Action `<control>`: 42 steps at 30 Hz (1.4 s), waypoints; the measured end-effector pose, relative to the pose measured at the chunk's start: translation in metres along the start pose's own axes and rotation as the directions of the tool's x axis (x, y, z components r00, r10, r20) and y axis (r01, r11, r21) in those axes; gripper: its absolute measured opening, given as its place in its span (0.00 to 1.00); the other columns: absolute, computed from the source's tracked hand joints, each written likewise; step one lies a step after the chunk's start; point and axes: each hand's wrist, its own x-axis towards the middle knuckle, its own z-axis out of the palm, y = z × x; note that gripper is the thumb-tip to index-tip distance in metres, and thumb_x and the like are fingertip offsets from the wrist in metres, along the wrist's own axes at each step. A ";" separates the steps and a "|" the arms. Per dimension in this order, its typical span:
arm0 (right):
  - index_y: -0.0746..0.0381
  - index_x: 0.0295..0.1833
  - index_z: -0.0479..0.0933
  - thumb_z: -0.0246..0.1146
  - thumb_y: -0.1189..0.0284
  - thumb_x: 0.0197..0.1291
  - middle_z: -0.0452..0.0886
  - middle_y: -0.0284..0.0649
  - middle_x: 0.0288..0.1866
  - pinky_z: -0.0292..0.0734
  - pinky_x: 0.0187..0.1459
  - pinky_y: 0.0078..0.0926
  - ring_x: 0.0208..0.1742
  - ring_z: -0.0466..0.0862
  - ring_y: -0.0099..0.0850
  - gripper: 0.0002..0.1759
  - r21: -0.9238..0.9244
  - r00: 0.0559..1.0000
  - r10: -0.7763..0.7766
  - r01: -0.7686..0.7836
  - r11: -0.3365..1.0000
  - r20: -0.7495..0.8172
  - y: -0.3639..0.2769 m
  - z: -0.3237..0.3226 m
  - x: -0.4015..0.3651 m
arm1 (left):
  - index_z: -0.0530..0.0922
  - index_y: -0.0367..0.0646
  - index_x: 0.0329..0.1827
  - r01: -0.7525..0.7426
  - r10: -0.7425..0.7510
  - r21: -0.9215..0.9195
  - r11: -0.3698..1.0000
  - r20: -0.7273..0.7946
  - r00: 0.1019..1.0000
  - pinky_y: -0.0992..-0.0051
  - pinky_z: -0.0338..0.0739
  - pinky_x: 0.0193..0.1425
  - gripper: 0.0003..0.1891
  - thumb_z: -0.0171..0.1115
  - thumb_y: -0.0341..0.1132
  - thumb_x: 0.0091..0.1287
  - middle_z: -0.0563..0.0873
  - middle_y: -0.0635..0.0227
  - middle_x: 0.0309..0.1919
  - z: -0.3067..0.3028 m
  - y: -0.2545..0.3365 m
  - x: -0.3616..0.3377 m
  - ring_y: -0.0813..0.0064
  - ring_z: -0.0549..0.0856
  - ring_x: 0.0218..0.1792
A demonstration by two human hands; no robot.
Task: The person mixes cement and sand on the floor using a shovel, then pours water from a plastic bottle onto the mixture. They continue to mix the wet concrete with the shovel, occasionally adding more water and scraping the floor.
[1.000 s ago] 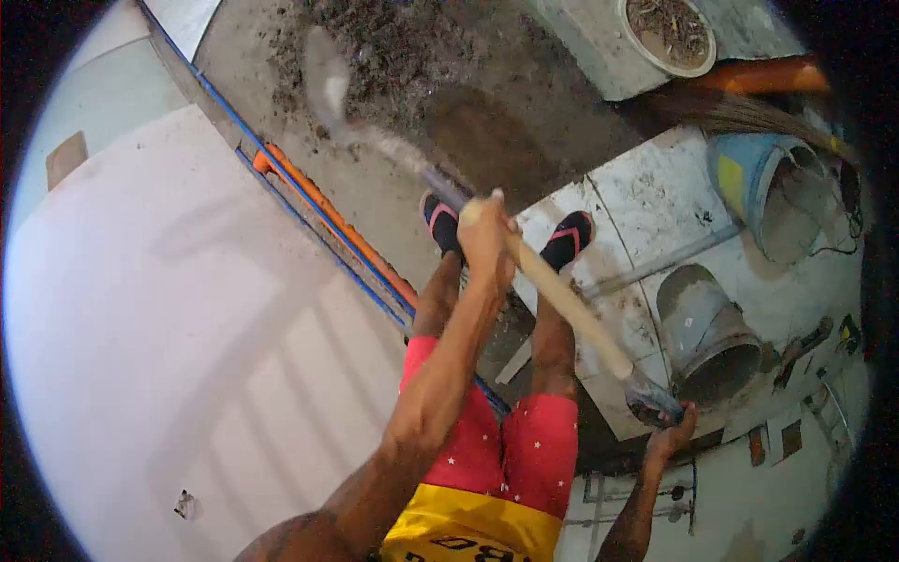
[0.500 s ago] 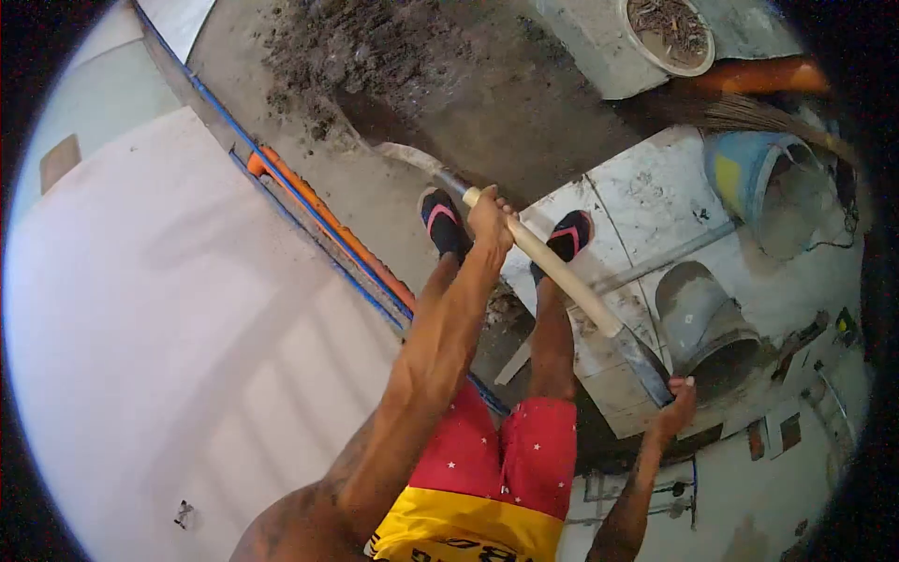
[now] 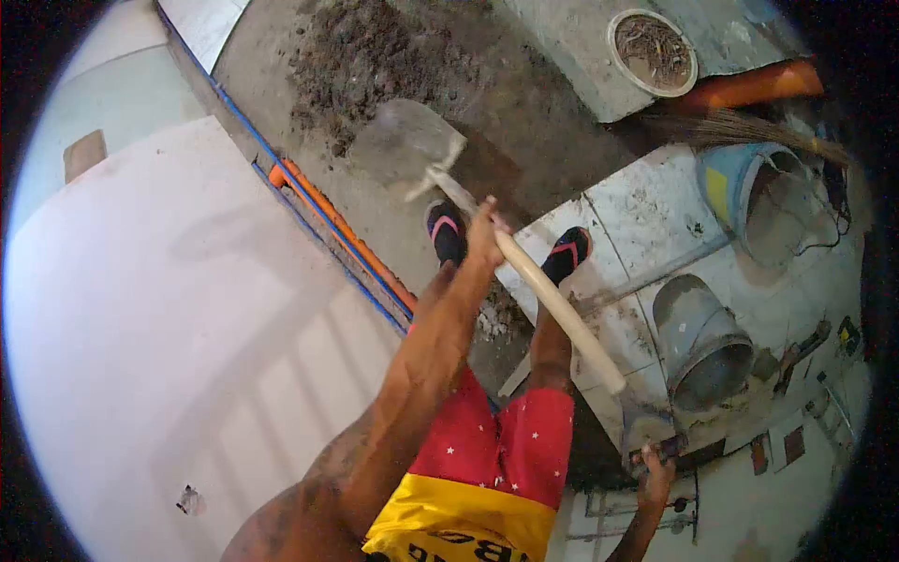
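Note:
A long-handled shovel slants across the view from upper left to lower right. My left hand is wrapped round its shaft, close to the blade. At the other end my right hand grips the shovel's dark handle. The grey metal blade shows its broad face over the concrete floor, at the near edge of a heap of dark, crumbly soil or mortar mix. No load can be made out on the blade, which is slightly blurred.
Below the blade are my feet in flip-flops. To the right, on pale tiles, are a blue bucket and a tipped grey bucket. A round tub of debris and a broom lie beyond. Orange and blue pipes run along the left wall.
The shovel blade has turned from nearly edge-on to broad face showing. My right hand has moved down with the handle end, while my left hand keeps its hold on the shaft.

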 end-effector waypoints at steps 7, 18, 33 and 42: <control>0.60 0.42 0.73 0.60 0.68 0.56 0.65 0.30 0.24 0.69 0.31 0.24 0.25 0.67 0.21 0.10 0.364 0.856 0.159 0.036 0.931 -0.491 0.036 -0.033 -0.082 | 0.71 0.47 0.30 0.570 -0.569 -0.210 0.794 0.070 0.819 0.72 0.74 0.22 0.06 0.57 0.36 0.60 0.74 0.70 0.20 -0.012 -0.178 -0.013 0.74 0.75 0.19; 0.68 0.47 0.75 0.56 0.59 0.61 0.74 0.38 0.35 0.75 0.37 0.24 0.34 0.74 0.27 0.21 0.314 0.891 0.042 0.114 0.943 -0.451 -0.084 0.177 -0.049 | 0.71 0.49 0.30 0.246 -0.261 0.115 0.962 0.145 0.954 0.70 0.73 0.22 0.04 0.54 0.37 0.61 0.72 0.70 0.19 -0.023 0.002 0.125 0.74 0.72 0.18; 0.58 0.32 0.72 0.57 0.63 0.60 0.68 0.28 0.18 0.69 0.25 0.24 0.19 0.68 0.24 0.10 0.437 0.930 0.246 -0.348 0.830 0.273 0.144 0.122 0.043 | 0.70 0.45 0.35 0.094 -0.095 0.029 0.995 0.018 0.995 0.72 0.73 0.27 0.09 0.59 0.39 0.62 0.72 0.70 0.19 -0.024 0.165 -0.005 0.73 0.75 0.22; 0.64 0.36 0.70 0.53 0.67 0.56 0.72 0.44 0.25 0.70 0.21 0.32 0.26 0.74 0.37 0.10 0.108 0.646 0.558 -0.698 0.707 0.521 -0.075 0.195 0.038 | 0.69 0.47 0.26 -0.081 0.055 0.186 0.979 0.139 0.989 0.75 0.70 0.26 0.11 0.59 0.41 0.62 0.69 0.74 0.17 0.016 0.205 0.051 0.78 0.71 0.19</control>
